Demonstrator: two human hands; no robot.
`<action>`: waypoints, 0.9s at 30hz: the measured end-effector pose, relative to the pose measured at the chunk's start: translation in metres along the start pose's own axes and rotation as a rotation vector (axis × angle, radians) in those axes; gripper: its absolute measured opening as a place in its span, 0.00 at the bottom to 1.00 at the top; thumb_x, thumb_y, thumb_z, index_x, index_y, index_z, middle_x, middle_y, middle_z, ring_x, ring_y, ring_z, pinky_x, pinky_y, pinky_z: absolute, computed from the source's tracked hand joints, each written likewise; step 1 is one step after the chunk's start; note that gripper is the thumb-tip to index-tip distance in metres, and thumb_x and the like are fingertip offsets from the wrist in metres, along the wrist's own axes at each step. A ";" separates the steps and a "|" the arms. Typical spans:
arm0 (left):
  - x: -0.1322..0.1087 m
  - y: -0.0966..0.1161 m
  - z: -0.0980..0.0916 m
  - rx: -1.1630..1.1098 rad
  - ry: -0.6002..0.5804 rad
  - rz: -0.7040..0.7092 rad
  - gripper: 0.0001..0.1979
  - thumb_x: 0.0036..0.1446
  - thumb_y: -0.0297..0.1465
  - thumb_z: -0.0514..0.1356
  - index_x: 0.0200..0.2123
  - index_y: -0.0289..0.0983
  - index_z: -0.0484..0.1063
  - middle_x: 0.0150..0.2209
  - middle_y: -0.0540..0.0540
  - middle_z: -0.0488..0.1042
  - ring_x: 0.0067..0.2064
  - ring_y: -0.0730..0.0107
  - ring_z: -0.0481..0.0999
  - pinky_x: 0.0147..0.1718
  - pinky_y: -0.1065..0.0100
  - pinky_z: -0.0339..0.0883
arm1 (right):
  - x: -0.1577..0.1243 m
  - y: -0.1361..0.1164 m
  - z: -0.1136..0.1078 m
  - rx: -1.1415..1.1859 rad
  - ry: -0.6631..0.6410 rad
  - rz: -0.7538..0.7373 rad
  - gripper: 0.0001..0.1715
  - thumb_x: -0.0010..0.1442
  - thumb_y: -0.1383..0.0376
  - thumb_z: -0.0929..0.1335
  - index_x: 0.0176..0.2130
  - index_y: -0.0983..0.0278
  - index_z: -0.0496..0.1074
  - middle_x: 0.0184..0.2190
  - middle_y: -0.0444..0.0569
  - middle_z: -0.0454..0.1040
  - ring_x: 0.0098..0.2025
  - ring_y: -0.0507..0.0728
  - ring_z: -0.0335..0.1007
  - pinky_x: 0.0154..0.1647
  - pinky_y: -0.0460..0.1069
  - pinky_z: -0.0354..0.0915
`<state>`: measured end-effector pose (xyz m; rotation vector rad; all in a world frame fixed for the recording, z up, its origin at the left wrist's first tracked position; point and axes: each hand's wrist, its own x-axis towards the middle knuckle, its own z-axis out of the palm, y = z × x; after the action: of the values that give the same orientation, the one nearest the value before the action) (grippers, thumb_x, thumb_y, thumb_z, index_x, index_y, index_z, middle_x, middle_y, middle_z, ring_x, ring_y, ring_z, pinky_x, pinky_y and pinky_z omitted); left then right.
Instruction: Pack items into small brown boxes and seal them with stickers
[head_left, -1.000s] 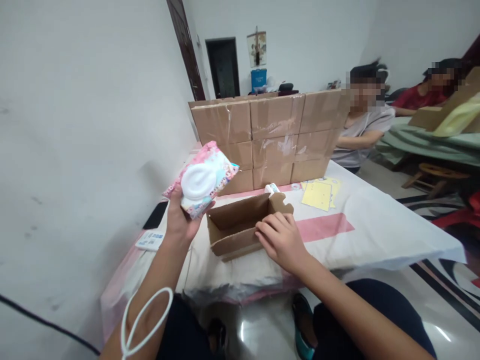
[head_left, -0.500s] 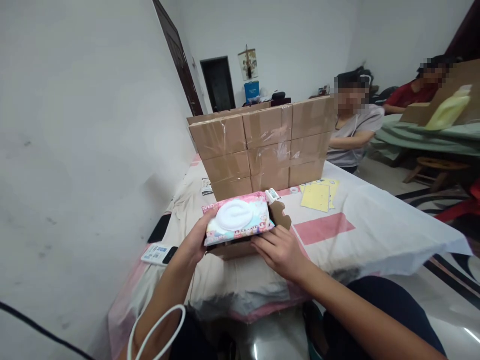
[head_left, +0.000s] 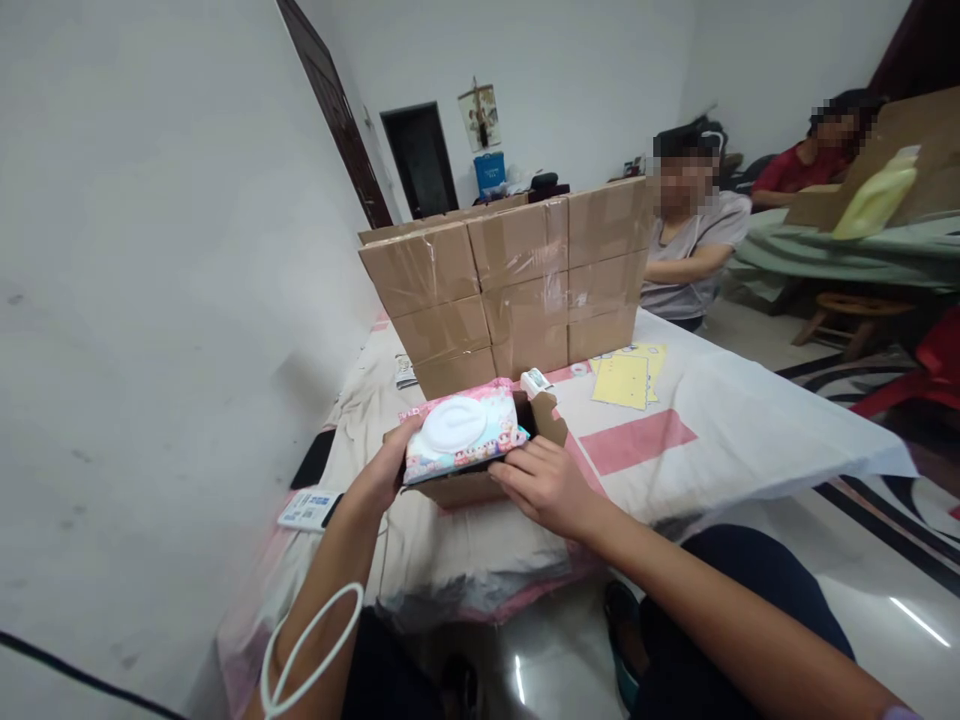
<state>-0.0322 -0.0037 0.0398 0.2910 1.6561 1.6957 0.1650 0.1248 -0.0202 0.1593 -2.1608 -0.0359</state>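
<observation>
A pink and light-blue pack of wet wipes (head_left: 491, 425) with a white oval lid lies over the mouth of a small open cardboard box (head_left: 461, 490). My left hand (head_left: 388, 468) is closed around the pack's left end. At the pack's near right corner, my right hand (head_left: 544, 488) has its fingers bent and pressed together, against the pack and the box's front wall. The dark inside of the box shows at the right, beside a raised flap. My right fingertips are partly hidden.
Taped cardboard boxes (head_left: 525, 290) form a wall behind. Yellow sheets (head_left: 621, 382), a tape roll (head_left: 580, 369) and a small white item (head_left: 535, 381) lie right; a phone-like device (head_left: 307, 510) lies left. One person (head_left: 694, 250) sits across; another (head_left: 799, 170) sits farther off.
The view has shifted, so the scene sits slightly left and higher. The pack has moved a little left over the box, and more of the box's inside shows. Both hands stay at the pack.
</observation>
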 end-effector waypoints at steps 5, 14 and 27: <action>0.004 -0.008 0.001 -0.066 -0.001 0.066 0.17 0.54 0.37 0.63 0.42 0.30 0.78 0.32 0.40 0.83 0.33 0.59 0.84 0.31 0.68 0.78 | -0.006 -0.001 0.007 0.000 -0.006 0.011 0.08 0.67 0.70 0.66 0.37 0.65 0.75 0.26 0.46 0.73 0.30 0.54 0.61 0.34 0.52 0.54; -0.008 -0.013 0.005 -0.221 -0.066 0.178 0.19 0.47 0.37 0.64 0.39 0.31 0.79 0.37 0.39 0.84 0.47 0.47 0.82 0.49 0.57 0.78 | -0.012 0.003 0.004 -0.029 -0.028 -0.056 0.10 0.64 0.71 0.66 0.30 0.63 0.71 0.24 0.45 0.70 0.29 0.54 0.61 0.34 0.51 0.55; -0.013 -0.007 0.019 -0.200 -0.054 0.059 0.20 0.55 0.34 0.62 0.50 0.31 0.76 0.38 0.39 0.84 0.42 0.54 0.84 0.46 0.58 0.79 | 0.000 0.008 -0.016 0.116 0.095 -0.049 0.12 0.64 0.67 0.67 0.28 0.62 0.71 0.20 0.42 0.67 0.23 0.51 0.59 0.27 0.49 0.55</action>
<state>-0.0083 0.0019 0.0404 0.2883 1.4388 1.8650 0.1772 0.1335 -0.0106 0.2753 -2.0647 0.0679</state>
